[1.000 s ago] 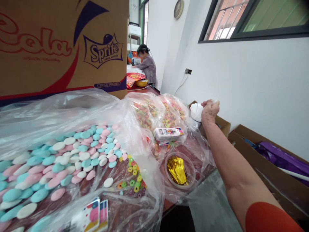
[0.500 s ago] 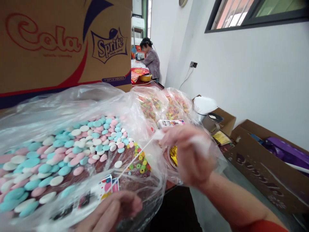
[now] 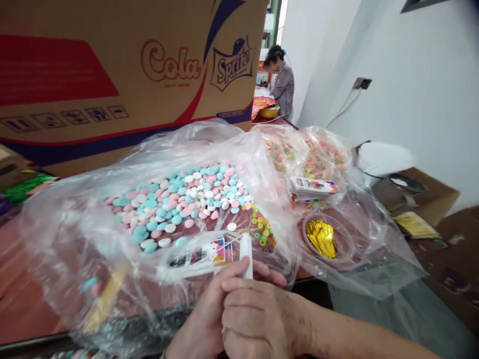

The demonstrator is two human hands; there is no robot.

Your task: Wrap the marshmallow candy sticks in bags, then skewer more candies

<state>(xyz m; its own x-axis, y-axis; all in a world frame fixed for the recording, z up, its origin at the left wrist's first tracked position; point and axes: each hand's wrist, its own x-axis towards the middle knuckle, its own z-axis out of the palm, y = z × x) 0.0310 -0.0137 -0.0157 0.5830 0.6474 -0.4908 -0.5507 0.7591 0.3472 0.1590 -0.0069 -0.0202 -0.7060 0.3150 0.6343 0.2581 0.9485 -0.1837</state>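
Note:
Close together at the table's front edge are my two hands. My left hand [image 3: 211,309] is closed on a narrow white folded strip [image 3: 246,249], which stands up between thumb and fingers; a thin white line shows near its top. My right hand [image 3: 262,311] is curled into a fist against the left one, and whatever lies inside it is hidden. Just beyond are flat printed cards [image 3: 209,253] under clear plastic. Pink, blue and white candies [image 3: 179,194] lie spread on a clear plastic sheet [image 3: 138,276], beside small yellow and green ring candies [image 3: 264,227].
A round clear tub holds gold foil strips [image 3: 321,238]. Behind it lies a stack of printed cards [image 3: 313,187] by bags of colourful small candies [image 3: 325,154]. A large carton [image 3: 164,99] stands at the back. Another person [image 3: 282,87] works farther off.
My right hand has come down and left from its raised position to meet my left hand. The long white string stretched between them is no longer taut. The view has swung left.

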